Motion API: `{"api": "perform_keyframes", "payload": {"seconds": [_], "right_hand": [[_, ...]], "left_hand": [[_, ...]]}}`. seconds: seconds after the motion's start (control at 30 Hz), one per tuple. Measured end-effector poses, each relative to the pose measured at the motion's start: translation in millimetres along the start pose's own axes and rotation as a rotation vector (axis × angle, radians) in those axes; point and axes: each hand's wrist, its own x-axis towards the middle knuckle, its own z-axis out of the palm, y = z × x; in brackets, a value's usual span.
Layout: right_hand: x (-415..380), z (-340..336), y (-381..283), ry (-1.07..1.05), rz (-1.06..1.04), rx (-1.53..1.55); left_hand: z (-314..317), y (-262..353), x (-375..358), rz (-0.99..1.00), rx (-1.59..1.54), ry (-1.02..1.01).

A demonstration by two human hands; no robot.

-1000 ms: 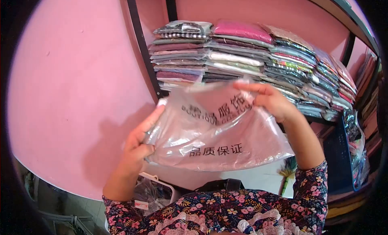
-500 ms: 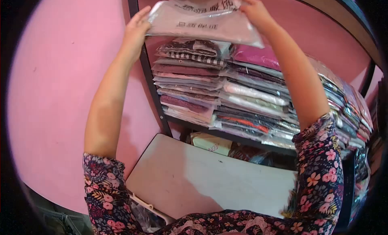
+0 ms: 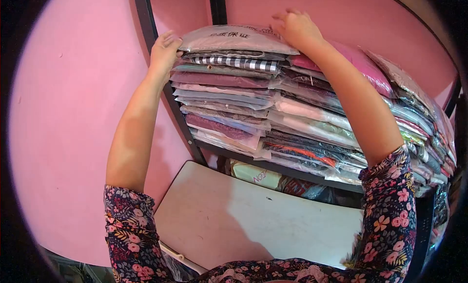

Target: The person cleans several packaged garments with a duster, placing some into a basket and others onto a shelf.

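A clear plastic bag of folded light-coloured cloth (image 3: 214,41), printed with dark characters, lies on top of the left stack of bagged garments (image 3: 224,81). My left hand (image 3: 165,53) is at the bag's left edge, its fingers and thumb closed on the corner. Over the bag's right end is my right hand (image 3: 300,32), its fingers apart and slightly blurred, with nothing held in them. A black-and-white checked garment (image 3: 234,64) shows just below the top of the stack.
More bagged clothes fill the shelf to the right, including a bright pink bag (image 3: 360,68). A black shelf post (image 3: 146,20) stands at the left by the pink wall (image 3: 73,127). Below are a pale tabletop (image 3: 204,205) and a light yellow package (image 3: 256,173).
The bagged garment has come down from above the shelf onto the left stack. My right hand has let go of its right side; my left hand has stayed at its left edge.
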Motion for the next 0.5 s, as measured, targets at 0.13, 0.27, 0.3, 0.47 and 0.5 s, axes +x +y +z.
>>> {"api": "perform_keyframes", "payload": {"seconds": [0.13, 0.27, 0.3, 0.47, 0.5], "right_hand": [[-48.8, -45.5, -36.9, 0.209, -0.371, 0.140], [-157.9, -113.7, -62.7, -0.044, -0.489, 0.395], [-190.7, -124.8, -60.9, -0.198, -0.446, 0.513], [-421.6, -141.9, -25.1, -0.911, 0.368, 0.651], [-485.3, -146.6, -17.1, -1.021, 0.435, 0.457]], "left_hand": [[-9.2, -8.9, -41.7, 0.196, -0.004, 0.122], [-44.2, -45.0, -164.1, 0.215, 0.155, -0.062], [-58.3, -80.5, -204.1, 0.280, 0.185, -0.178], [-122.5, -124.0, -396.9, -0.773, 0.472, -1.215], [-123.3, -122.3, -426.5, -0.686, 0.597, -1.319]]}}
